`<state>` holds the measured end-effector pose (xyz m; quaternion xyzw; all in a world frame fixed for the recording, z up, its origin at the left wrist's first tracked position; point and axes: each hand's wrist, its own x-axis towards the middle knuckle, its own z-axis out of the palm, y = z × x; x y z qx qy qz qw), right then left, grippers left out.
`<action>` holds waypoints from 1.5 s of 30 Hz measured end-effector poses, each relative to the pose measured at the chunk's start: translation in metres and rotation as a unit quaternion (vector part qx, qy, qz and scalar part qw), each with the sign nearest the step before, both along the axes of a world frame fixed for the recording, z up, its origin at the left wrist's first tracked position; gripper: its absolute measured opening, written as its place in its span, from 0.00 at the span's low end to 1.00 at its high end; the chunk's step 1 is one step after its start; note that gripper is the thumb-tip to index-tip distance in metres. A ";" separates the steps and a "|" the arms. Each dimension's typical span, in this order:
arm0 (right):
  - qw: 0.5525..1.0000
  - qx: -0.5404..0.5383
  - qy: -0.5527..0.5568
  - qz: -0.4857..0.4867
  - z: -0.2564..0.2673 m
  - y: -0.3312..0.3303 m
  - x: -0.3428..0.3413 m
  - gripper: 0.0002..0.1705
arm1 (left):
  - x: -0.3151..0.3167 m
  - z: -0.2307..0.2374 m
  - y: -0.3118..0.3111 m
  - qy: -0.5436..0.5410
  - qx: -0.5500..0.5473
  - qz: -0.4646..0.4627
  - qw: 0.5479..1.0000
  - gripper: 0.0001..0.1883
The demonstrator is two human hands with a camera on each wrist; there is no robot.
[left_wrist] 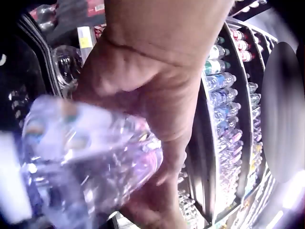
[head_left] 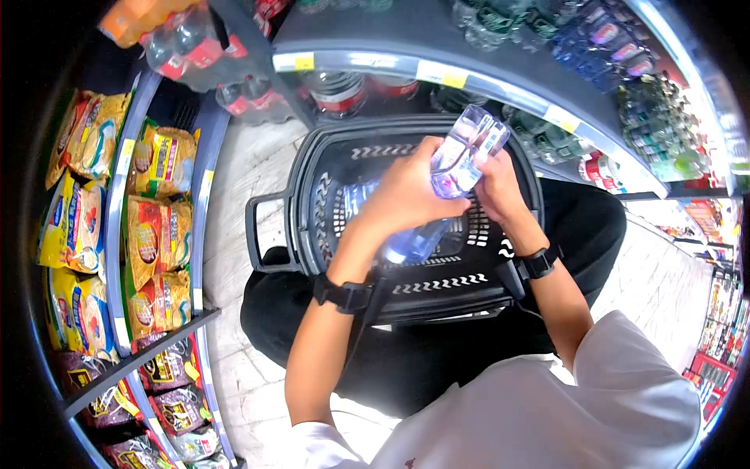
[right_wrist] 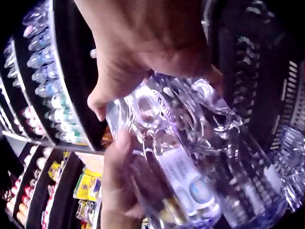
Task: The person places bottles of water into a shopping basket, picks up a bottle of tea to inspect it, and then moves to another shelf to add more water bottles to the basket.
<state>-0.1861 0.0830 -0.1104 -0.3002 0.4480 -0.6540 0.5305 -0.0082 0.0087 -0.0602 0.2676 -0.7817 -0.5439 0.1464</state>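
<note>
Over a black shopping basket (head_left: 406, 301), my left hand (head_left: 410, 187) grips a clear water bottle (head_left: 462, 152) with a pale label. My right hand (head_left: 500, 187) holds the same bottle from the other side. Seen from the right wrist, the right hand (right_wrist: 157, 43) curls over the upper end of the bottle (right_wrist: 178, 176), and the left hand's thumb (right_wrist: 119, 162) presses its side. A second clear bottle (right_wrist: 243, 176) lies right beside it, its top close under the right hand's fingers. More clear bottles with bluish bases (head_left: 418, 244) show inside the basket, partly hidden by the left hand.
The basket sits between the person's bent legs, its handle (head_left: 254, 234) out to the left. A shelf edge with price tags (head_left: 441, 74) runs close behind it, with bottled drinks above and below. Bagged goods (head_left: 160, 234) fill the left shelf. Pale floor tiles (head_left: 250, 184) show between.
</note>
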 end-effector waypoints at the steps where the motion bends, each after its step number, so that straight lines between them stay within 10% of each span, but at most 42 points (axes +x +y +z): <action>1: 0.999 -0.032 -0.014 -0.020 0.010 0.001 -0.002 0.23 | -0.002 0.004 -0.003 0.030 0.031 0.015 0.999 0.39; 9: 0.991 -0.070 0.007 -0.112 0.100 0.032 -0.035 0.21 | -0.014 0.007 0.008 0.162 0.356 0.079 0.917 0.25; 24: 0.977 0.013 -0.049 -0.208 0.122 0.027 -0.038 0.30 | -0.035 -0.008 0.056 0.198 0.512 -0.006 0.836 0.32; 36: 0.985 0.171 -0.031 -0.004 0.111 0.061 -0.024 0.23 | -0.038 -0.012 0.070 0.216 0.538 0.106 0.808 0.23; 40: 0.984 0.055 0.156 -0.058 0.112 0.048 -0.072 0.20 | -0.043 -0.016 0.068 0.208 0.536 0.090 0.814 0.21; 45: 0.875 -0.068 0.408 -0.250 0.137 0.001 -0.150 0.33 | -0.046 -0.025 0.069 0.214 0.597 0.115 0.764 0.23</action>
